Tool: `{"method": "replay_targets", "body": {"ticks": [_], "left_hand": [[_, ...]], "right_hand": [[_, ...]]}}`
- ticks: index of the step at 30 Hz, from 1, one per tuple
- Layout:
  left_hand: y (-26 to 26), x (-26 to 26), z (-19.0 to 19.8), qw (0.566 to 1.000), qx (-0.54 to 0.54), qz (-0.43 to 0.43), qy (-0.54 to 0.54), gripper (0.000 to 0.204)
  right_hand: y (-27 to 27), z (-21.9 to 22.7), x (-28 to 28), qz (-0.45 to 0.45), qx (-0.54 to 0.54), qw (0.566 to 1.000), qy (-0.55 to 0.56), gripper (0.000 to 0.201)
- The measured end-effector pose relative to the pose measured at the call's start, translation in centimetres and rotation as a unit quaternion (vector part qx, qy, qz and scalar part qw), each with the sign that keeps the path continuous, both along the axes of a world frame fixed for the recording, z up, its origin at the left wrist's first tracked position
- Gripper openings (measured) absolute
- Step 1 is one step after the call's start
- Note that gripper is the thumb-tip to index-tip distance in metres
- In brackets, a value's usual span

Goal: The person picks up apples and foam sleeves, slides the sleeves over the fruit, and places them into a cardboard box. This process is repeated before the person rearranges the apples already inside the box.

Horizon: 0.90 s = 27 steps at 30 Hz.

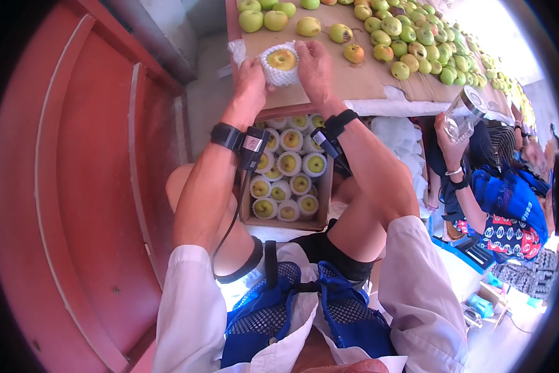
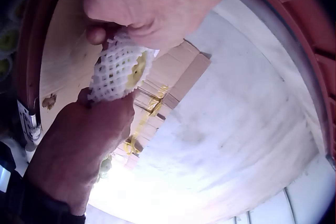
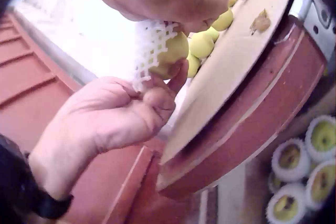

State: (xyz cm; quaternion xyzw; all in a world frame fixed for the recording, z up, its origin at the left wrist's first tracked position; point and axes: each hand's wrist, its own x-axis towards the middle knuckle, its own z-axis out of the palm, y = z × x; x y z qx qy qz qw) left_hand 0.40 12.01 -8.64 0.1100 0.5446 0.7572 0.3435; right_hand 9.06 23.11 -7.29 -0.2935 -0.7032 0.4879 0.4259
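Note:
Over the near edge of the cardboard-covered table (image 1: 254, 46), both hands hold one yellow-green apple (image 1: 282, 59) in a white foam net (image 1: 282, 77). My left hand (image 1: 252, 82) grips the net from the left side. On the opposite side, my right hand (image 1: 315, 69) pinches the net's upper edge. In the left wrist view the foam net (image 2: 116, 69) wraps most of the apple, whose end (image 2: 137, 70) shows at the opening. The right wrist view has the left hand's fingertips (image 3: 157, 98) against the net and the apple's bare skin (image 3: 172, 56).
Below the hands, a cardboard box (image 1: 321, 219) holds several netted apples (image 1: 288, 163). Loose apples (image 1: 416, 46) are spread on the table's far right. A red door (image 1: 93, 186) stands at left. At right, another person's hand (image 1: 448, 140) holds a glass jar (image 1: 464, 115).

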Motion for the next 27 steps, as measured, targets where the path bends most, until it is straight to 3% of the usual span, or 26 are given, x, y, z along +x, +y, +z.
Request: {"method": "replay_targets", "body": {"ticks": [3, 4, 5, 7, 8, 9, 12, 15, 18, 21, 24, 27], "left_hand": [[0.5, -1.0, -1.7, 1.0, 0.003, -0.02, 0.019, 0.022], [1.0, -1.4, -1.8, 0.999, -0.003, -0.027, 0.037, 0.022], [1.4, -0.6, -1.1, 0.998, -0.029, 0.029, 0.041, 0.022], [2.3, -2.0, -2.7, 0.989, -0.084, 0.053, 0.107, 0.021], [2.1, -2.3, -2.5, 0.983, -0.108, 0.029, 0.146, 0.022], [2.1, -1.2, -1.1, 0.975, -0.136, 0.069, 0.164, 0.022], [1.7, 0.7, 0.8, 0.985, -0.102, 0.062, 0.127, 0.026], [1.1, 1.9, 2.3, 0.98, -0.113, 0.048, 0.159, 0.03], [0.2, 2.4, 3.2, 0.971, -0.121, 0.04, 0.204, 0.032], [-1.0, 4.2, 5.8, 0.965, -0.126, 0.045, 0.225, 0.033], [-1.5, 4.1, 7.2, 0.963, -0.125, 0.021, 0.24, 0.033], [-1.8, 4.4, 8.8, 0.968, -0.116, 0.02, 0.221, 0.033]], "right_hand": [[1.5, 0.2, 0.8, 0.001, -0.005, 0.999, -0.034, 0.034], [2.1, -2.2, 0.2, 0.006, 0.13, 0.991, -0.021, 0.034], [3.0, -4.5, -0.3, 0.002, 0.265, 0.964, -0.017, 0.033], [2.3, -1.9, -0.6, -0.01, 0.043, 0.997, -0.06, 0.031], [1.9, -0.6, -0.2, -0.019, 0.072, 0.994, -0.082, 0.034], [1.6, 0.2, 0.3, -0.024, 0.1, 0.989, -0.105, 0.037], [1.9, 1.7, 1.0, 0.001, 0.17, 0.96, -0.223, 0.042], [1.0, 5.5, 4.3, 0.05, 0.01, 0.978, -0.204, 0.05], [-0.3, 10.4, 8.7, 0.18, -0.19, 0.951, -0.165, 0.062], [-1.3, 8.4, 9.3, 0.214, -0.018, 0.973, -0.08, 0.079], [-1.9, 7.8, 9.3, 0.244, 0.091, 0.966, 0.012, 0.088], [-2.1, 8.6, 9.3, 0.205, 0.147, 0.966, -0.06, 0.088]]}}
